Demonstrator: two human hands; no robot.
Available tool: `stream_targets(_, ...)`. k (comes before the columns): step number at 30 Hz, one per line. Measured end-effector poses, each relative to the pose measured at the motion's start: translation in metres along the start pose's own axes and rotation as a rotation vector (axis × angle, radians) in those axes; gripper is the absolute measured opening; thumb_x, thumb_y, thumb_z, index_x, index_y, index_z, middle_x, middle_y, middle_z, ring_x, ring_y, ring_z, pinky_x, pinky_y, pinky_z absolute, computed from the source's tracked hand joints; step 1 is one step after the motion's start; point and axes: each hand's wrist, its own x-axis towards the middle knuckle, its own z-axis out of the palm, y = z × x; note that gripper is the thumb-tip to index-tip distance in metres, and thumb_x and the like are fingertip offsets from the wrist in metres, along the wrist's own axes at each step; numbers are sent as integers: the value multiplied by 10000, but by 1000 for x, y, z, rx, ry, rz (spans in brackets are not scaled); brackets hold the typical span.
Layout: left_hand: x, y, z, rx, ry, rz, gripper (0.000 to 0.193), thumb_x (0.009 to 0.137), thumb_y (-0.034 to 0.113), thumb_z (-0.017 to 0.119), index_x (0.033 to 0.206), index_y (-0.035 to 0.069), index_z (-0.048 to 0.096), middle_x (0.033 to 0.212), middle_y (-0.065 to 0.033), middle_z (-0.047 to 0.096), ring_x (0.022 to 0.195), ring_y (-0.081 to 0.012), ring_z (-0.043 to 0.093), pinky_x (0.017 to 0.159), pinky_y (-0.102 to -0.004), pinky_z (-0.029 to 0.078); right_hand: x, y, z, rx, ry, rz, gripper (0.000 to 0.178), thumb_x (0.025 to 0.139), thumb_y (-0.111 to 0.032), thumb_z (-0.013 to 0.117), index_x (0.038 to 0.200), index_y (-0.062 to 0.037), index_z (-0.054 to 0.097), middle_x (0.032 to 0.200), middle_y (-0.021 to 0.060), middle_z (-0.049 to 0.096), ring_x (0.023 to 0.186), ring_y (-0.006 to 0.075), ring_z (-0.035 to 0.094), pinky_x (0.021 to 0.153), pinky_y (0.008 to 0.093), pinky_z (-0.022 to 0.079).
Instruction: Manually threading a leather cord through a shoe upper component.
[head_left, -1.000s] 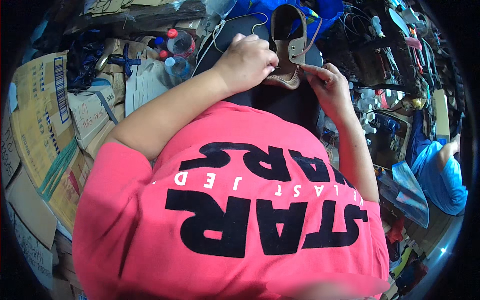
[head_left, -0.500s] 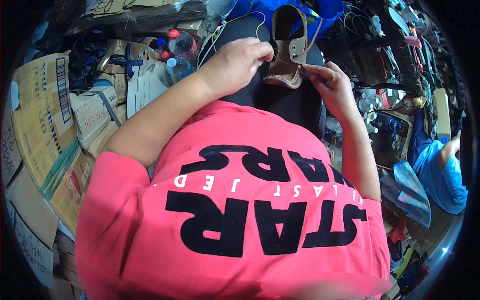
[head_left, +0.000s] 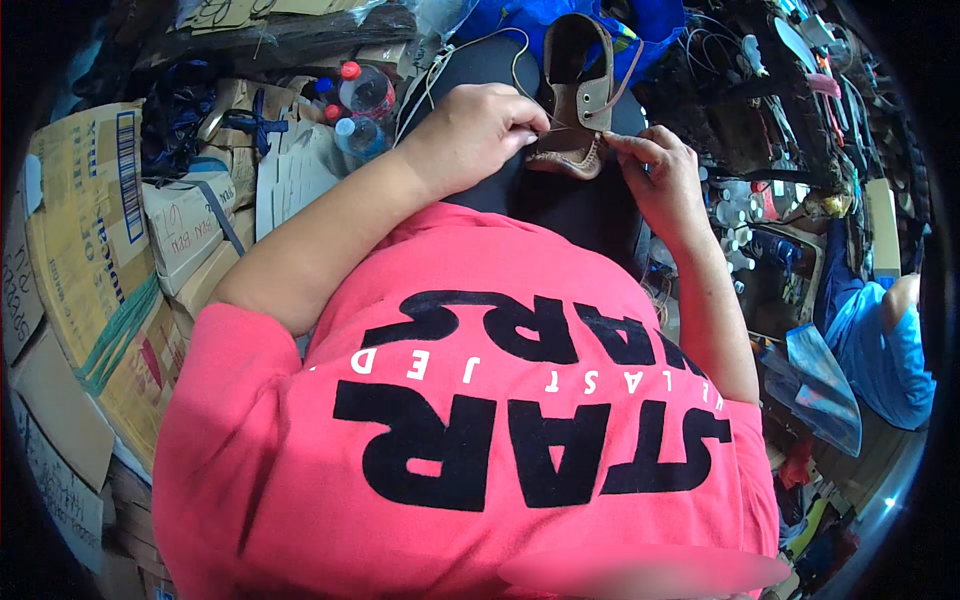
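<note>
The shoe (head_left: 597,104) sits between my hands. My left hand (head_left: 480,128) pinches thread (head_left: 572,129); my right hand (head_left: 665,175) meets the shoe's edge, grip unclear. This looks like stitching; the next move calls for even tension.

Your left hand (head_left: 482,128) now sits slightly farther left of the shoe (head_left: 596,92) than a second ago — its fingertips lower than half a second back.
</note>
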Motion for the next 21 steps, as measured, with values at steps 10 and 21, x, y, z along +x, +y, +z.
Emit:
stream_targets(10, 12, -9, 28, 661, 52, 206, 76, 754, 200, 681, 809, 151, 699, 769, 15, 600, 863, -183, 547, 766, -365, 370, 11, 28, -1, 653, -262, 279, 250, 849, 10, 579, 1062, -58, 692, 899, 32, 557, 893, 116, 550, 836, 249, 441)
stream_targets(21, 23, -15, 21, 330, 67, 226, 113, 784, 173, 668, 887, 195, 709, 845, 23, 594, 876, -188, 545, 788, -376, 360, 23, 38, -4, 702, -350, 275, 221, 867, 24, 560, 1033, -43, 689, 985, 27, 581, 962, 126, 551, 892, 246, 427)
